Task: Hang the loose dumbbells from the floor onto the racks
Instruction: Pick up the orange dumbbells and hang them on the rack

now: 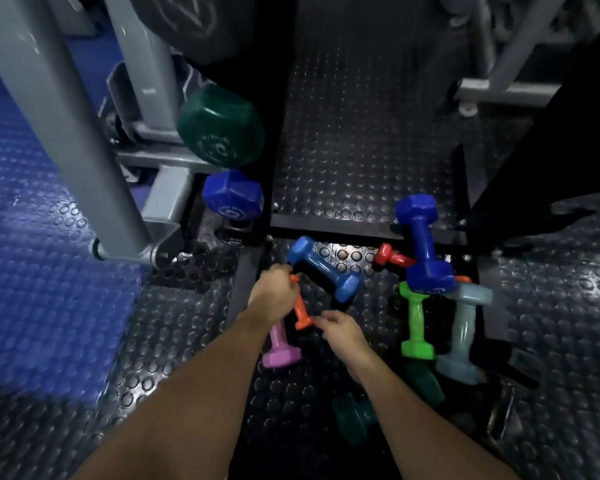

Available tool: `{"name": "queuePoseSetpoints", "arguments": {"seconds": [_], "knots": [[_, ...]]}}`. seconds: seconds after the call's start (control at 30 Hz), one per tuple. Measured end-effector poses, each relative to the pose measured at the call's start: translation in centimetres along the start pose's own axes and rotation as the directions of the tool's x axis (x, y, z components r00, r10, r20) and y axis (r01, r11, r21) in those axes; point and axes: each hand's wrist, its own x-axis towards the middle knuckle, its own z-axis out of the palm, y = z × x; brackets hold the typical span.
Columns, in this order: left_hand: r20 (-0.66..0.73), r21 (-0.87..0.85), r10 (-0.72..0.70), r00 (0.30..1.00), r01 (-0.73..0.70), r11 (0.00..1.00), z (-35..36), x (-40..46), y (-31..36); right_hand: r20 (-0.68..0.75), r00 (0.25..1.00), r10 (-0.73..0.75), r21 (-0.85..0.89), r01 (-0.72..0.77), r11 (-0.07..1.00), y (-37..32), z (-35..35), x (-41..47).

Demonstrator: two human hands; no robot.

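Observation:
Several loose dumbbells lie on the black studded floor. My left hand (273, 293) is closed around the upper end of a small orange dumbbell (301, 311). My right hand (340, 329) pinches that dumbbell's lower end with its fingertips. A pink dumbbell (280, 346) pokes out from under my left wrist; its upper part is hidden. A light blue dumbbell (323, 268) lies just beyond my hands. To the right are a dark blue dumbbell (423, 244), a red one (392, 256), a bright green one (417, 320) and a pale grey-blue one (465, 330).
A large green dumbbell (220, 128) and a blue one (232, 195) hang on the black rack at the left. Grey machine legs (84, 133) stand further left on blue matting. Two dark green dumbbells (357, 420) lie near my right forearm.

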Motion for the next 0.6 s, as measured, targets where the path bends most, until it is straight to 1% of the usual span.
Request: {"name": "queuePoseSetpoints", "arguments": {"seconds": [0.1, 0.2, 0.27, 0.3, 0.37, 0.43, 0.5, 0.6], "knots": [[0.042, 0.075, -0.035, 0.999, 0.032, 0.997, 0.8, 1.7, -0.1, 0.007, 0.998, 0.06, 0.095, -0.06, 0.994, 0.5, 1.0, 1.1], [0.098, 0.13, -0.091, 0.991, 0.077, 0.988, 1.4, 2.7, 0.2, 0.103, 0.983, 0.15, 0.238, -0.17, 0.956, 0.7, 1.8, 1.9], [0.111, 0.149, -0.107, 0.988, 0.09, 0.985, 1.6, 2.9, 0.2, 0.138, 0.976, 0.166, 0.33, -0.203, 0.922, 0.6, 2.3, 2.3], [0.103, 0.147, -0.115, 0.988, 0.1, 0.984, 1.7, 3.0, 0.2, 0.127, 0.978, 0.165, 0.37, -0.201, 0.907, 0.6, 2.6, 2.6], [0.061, 0.09, -0.126, 0.99, 0.121, 0.989, 1.8, 3.2, -0.1, 0.089, 0.98, 0.176, 0.435, -0.197, 0.879, 0.5, 2.9, 2.7], [0.0, -0.018, -0.111, 0.994, 0.111, 0.994, 1.4, 3.1, 0.4, 0.041, 0.984, 0.174, 0.511, -0.17, 0.842, 0.2, 2.8, 2.2], [-0.04, -0.142, -0.061, 0.997, 0.055, 0.988, 0.6, 2.7, 1.7, -0.002, 0.987, 0.16, 0.575, -0.13, 0.808, -0.1, 2.6, 1.8], [-0.06, -0.21, 0.029, 0.998, -0.041, 0.977, -1.3, 1.5, 4.5, -0.102, 0.987, 0.123, 0.599, -0.038, 0.8, -1.3, 1.8, 0.3]]}}
